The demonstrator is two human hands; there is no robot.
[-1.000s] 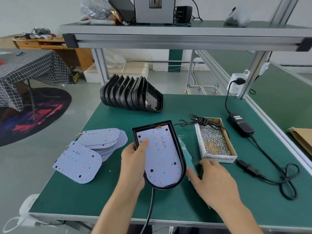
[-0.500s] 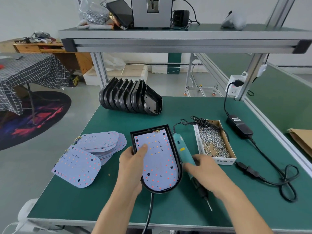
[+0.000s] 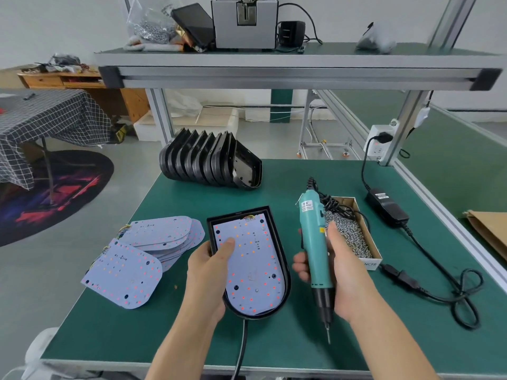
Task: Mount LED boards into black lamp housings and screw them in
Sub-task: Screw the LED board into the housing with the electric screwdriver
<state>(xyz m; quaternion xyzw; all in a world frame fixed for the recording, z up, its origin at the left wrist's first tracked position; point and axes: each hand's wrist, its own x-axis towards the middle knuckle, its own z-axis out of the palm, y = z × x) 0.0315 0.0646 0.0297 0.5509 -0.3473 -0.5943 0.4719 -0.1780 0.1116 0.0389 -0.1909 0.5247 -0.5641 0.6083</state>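
- My left hand [image 3: 210,266] grips the black housing [image 3: 279,266] on the tabletop [image 3: 274,349], thumb pressing its LED board [image 3: 255,270].
- My right hand [image 3: 344,272] grips the teal screwdriver [image 3: 314,242], bit down, beside the housing.

Scene evenly lit by soft, diffuse light; faint shadows are cast; wide-angle curvature is seen at edges

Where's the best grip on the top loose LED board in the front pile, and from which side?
Take the front LED board by its near rounded edge, coming from the table's front-left. It lies flat and overhangs nothing, but that edge is free; its far corner carries wires and overlaps the stack. Pinch the rim, off the LEDs.
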